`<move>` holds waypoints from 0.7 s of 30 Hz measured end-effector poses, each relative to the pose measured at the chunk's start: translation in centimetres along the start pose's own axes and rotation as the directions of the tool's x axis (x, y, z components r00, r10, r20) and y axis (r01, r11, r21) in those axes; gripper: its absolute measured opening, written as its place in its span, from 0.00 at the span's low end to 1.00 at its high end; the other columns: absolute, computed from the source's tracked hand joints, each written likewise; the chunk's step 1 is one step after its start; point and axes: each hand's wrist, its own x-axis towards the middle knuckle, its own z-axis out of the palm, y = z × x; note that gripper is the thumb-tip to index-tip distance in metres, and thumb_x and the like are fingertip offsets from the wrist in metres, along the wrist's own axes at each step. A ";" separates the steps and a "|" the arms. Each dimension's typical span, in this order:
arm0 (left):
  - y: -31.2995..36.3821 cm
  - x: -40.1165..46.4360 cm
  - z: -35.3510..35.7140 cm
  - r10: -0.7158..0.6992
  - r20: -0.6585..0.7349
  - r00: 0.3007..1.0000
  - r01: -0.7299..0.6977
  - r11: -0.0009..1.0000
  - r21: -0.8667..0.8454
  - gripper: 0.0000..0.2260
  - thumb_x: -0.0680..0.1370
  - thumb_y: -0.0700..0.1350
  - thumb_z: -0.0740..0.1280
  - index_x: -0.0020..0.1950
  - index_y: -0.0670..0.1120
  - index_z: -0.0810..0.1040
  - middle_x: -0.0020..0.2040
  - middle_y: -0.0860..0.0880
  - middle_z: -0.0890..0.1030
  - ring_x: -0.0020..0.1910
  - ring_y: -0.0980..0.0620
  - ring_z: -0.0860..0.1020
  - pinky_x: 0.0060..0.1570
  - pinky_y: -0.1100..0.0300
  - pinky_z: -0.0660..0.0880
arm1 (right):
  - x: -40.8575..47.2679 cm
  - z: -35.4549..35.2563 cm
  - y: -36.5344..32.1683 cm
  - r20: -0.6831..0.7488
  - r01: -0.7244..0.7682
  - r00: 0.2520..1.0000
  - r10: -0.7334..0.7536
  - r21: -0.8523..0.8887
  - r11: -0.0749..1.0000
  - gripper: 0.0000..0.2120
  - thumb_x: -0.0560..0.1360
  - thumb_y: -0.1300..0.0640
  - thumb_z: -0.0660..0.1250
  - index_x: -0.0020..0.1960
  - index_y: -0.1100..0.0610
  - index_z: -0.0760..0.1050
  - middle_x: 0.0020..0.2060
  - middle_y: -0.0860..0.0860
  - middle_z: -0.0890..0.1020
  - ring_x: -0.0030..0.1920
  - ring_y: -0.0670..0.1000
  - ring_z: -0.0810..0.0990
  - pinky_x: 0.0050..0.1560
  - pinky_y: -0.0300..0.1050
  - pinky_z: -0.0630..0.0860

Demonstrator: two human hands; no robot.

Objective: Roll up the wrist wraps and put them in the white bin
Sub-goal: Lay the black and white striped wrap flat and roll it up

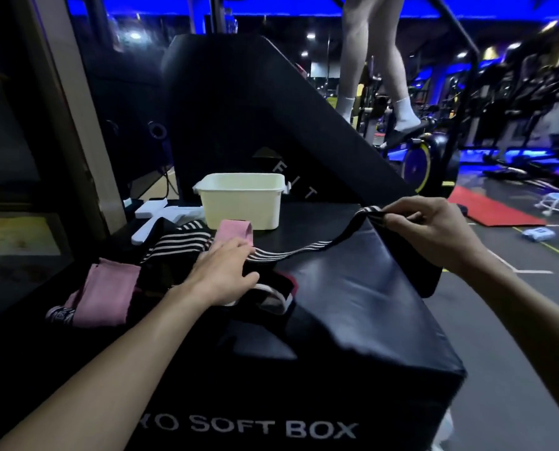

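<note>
Head view: nearest, the left hand (221, 271) lies flat, fingers straight, pressing the striped wrist wrap (291, 250) onto the black soft box (353, 307). Farther right, the right hand (434, 229) pinches its stretched-out end. Rolling looks barely begun; pink wraps (106, 294) wait unrolled, and the far white bin (242, 203) looks unfilled.

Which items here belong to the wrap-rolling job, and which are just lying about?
Job: striped wrist wrap stretched between left hand and right hand; pink wraps; white bin.
Lying about: white plastic piece; red mat; exercise bike.
</note>
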 end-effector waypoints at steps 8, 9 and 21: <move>4.7 -2.3 2.5 0.039 0.059 0.997 -0.013 0.927 -0.376 0.35 0.77 0.50 0.68 0.82 0.62 0.58 0.62 0.53 0.82 0.65 0.49 0.78 0.69 0.51 0.72 | -4.2 -0.5 -0.1 0.208 -0.097 0.975 0.078 0.083 0.992 0.04 0.75 0.54 0.74 0.48 0.45 0.85 0.36 0.49 0.85 0.34 0.51 0.82 0.38 0.50 0.78; 4.9 -2.3 3.3 0.021 0.086 0.996 0.018 0.904 -0.428 0.37 0.77 0.49 0.67 0.82 0.65 0.55 0.61 0.53 0.82 0.65 0.48 0.78 0.70 0.51 0.71 | -4.8 0.0 -0.4 0.286 -0.122 0.954 0.092 0.088 0.989 0.05 0.75 0.55 0.74 0.48 0.45 0.85 0.37 0.48 0.85 0.34 0.47 0.82 0.35 0.46 0.77; 5.4 2.1 3.4 -0.029 0.028 0.999 0.040 0.784 -0.619 0.27 0.77 0.55 0.56 0.77 0.58 0.70 0.72 0.42 0.73 0.73 0.44 0.70 0.76 0.53 0.63 | -9.4 4.7 -1.3 0.506 -0.260 0.835 0.216 0.016 0.966 0.17 0.73 0.53 0.76 0.60 0.42 0.80 0.47 0.45 0.83 0.30 0.45 0.80 0.32 0.35 0.73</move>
